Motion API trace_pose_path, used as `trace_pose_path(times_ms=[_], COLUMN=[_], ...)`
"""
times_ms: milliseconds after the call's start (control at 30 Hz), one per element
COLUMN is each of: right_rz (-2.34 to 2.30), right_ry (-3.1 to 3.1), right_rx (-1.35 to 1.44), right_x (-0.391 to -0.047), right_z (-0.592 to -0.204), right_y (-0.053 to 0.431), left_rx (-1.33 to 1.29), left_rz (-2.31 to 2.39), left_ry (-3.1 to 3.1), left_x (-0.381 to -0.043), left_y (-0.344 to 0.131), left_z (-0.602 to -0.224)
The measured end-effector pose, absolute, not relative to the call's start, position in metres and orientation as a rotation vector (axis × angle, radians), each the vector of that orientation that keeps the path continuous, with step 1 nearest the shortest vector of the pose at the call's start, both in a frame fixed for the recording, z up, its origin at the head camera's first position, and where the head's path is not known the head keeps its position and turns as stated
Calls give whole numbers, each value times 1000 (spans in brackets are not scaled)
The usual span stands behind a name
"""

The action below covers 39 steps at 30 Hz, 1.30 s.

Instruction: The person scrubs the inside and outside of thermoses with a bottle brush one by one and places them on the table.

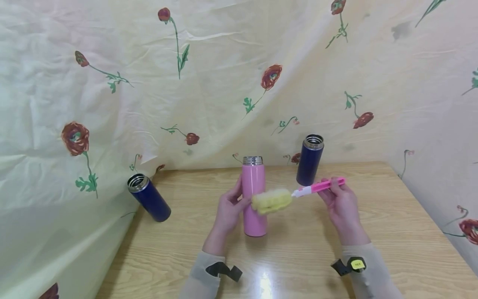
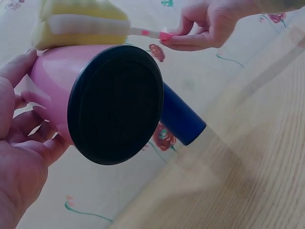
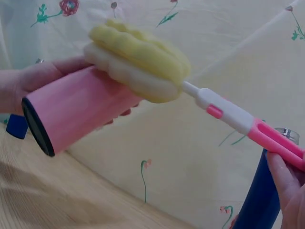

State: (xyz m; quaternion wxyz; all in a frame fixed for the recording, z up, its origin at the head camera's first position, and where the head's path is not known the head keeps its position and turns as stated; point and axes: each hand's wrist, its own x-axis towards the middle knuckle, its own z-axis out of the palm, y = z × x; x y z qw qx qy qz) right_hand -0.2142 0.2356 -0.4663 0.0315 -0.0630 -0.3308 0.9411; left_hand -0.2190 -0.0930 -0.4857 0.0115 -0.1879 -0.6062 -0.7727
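Note:
My left hand (image 1: 228, 207) grips a pink bottle (image 1: 254, 224) around its side, lifted off the table. The bottle's metal neck (image 1: 252, 160) is uncapped in the head view, and its black base (image 2: 116, 105) faces the left wrist camera. By its pink handle (image 1: 328, 184), my right hand (image 1: 341, 205) holds a sponge bottle brush. The brush's yellow and white sponge head (image 3: 138, 64) lies across the front of the bottle, outside it. Whether the sponge touches the bottle wall I cannot tell for certain. The bottle's inside is hidden.
A dark blue bottle (image 1: 149, 199) without a cap stands at the table's left edge. Another open dark blue bottle (image 1: 310, 162) stands at the back, just behind my right hand. Flowered cloth (image 1: 209, 91) hangs behind the wooden table (image 1: 298, 257).

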Motion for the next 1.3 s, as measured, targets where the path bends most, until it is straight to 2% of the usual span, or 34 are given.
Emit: trace_pose_path(times_ms=[333,600,967,1300], right_rz=[2770,2749,2970,2992], right_ry=[-1501,-1574,-990,-417], right_rx=[-39,35,-141,-326], right_x=[-220,-221,-218,-213], right_z=[-475,-480,-474,-461], right_y=[236,233,240,246], left_rx=[-455,-387,-566,-656], left_rz=[-2442,-2426,-2428,-2386], left_ry=[-1864,-1872,-1980,-2089], left_x=[-220,-222,-220,-218], left_y=[-97,-98,-97,-94], left_z=[-481,-481,-487,-488])
